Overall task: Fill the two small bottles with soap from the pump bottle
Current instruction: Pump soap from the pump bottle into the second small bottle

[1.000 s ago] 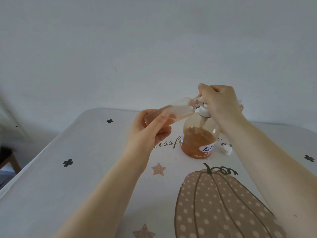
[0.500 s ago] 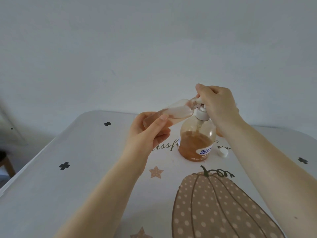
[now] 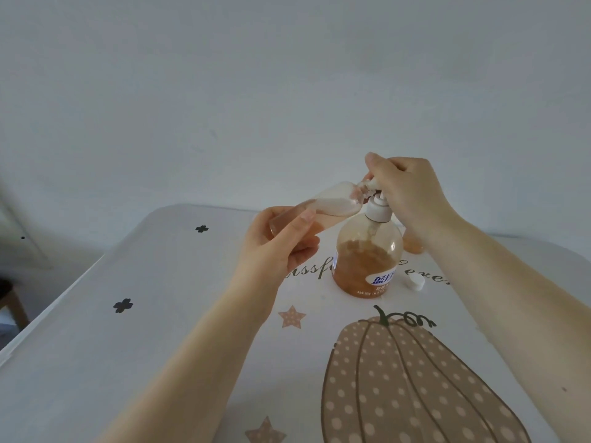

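Soap could miss if you let the small bottle, tilted in your left hand's curled grip, drift off the spout. Your right hand is curled over the pump bottle's head; press gently.

Amber soap; dotted brown pumpkin tablecloth.

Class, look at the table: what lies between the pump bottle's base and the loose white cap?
Head view: only bare tablecloth with printed lettering separates the pump bottle from the white cap.
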